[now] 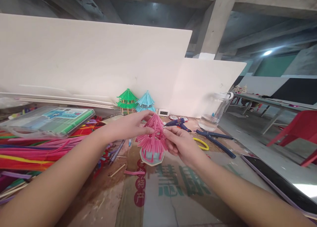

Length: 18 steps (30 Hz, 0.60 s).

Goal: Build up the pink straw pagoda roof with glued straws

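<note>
A pink model pagoda (155, 142) with two tiers of roof, seemingly made of fuzzy craft stems, stands upright on a pale many-sided base. From the left, my left hand (135, 124) grips its upper roof, with the thumb in front and the fingers partly hidden behind the peak. At the right edge of that roof, the thumb and forefinger of my right hand (179, 141) are pinched together. Whatever lies between those fingertips is too small to make out. A short pink strip (134, 172) lies on the cardboard in front of the base.
Behind are a green pagoda (127, 101), a blue pagoda (146, 102) and a glue gun (177, 122). To the right lie pliers (218, 142), a glass jug (214, 113) and a phone (277, 180). Coloured stems (47, 151) and a plastic case (49, 121) fill the left.
</note>
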{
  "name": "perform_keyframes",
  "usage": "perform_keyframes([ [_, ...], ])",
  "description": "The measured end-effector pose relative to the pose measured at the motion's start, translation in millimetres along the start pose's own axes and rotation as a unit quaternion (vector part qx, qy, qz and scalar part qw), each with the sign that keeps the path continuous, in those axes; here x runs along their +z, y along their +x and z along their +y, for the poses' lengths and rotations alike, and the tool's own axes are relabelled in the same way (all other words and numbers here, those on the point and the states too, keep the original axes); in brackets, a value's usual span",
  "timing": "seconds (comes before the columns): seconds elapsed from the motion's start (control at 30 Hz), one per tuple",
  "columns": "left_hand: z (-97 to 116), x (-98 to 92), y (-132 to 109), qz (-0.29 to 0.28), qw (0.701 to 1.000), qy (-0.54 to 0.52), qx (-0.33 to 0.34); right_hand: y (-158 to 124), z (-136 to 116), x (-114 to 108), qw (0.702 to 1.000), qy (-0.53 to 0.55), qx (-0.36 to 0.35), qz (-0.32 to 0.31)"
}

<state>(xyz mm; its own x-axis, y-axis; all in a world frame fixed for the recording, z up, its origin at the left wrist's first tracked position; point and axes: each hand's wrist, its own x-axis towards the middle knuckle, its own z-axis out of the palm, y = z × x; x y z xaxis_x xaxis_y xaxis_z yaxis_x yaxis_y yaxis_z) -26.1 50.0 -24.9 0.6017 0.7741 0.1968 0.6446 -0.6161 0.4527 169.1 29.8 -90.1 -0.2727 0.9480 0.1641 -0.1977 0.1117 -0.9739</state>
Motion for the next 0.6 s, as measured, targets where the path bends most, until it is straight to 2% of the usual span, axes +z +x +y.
perform_keyframes([
  [0.1,0.7,0.3,-0.5,0.0,1.0,-0.009,-0.001,3.0,-2.9,-4.7,0.993,-0.087,-0.067,0.038],
  [0.3,7.4,1.4,-0.4,0.001,1.0,-0.021,0.008,2.3,-12.0,-14.5,0.981,-0.163,-0.102,-0.017],
  [0.6,14.4,2.5,-1.7,0.001,1.0,0.02,0.005,-1.8,-21.5,-10.6,0.959,-0.249,-0.121,-0.057],
])
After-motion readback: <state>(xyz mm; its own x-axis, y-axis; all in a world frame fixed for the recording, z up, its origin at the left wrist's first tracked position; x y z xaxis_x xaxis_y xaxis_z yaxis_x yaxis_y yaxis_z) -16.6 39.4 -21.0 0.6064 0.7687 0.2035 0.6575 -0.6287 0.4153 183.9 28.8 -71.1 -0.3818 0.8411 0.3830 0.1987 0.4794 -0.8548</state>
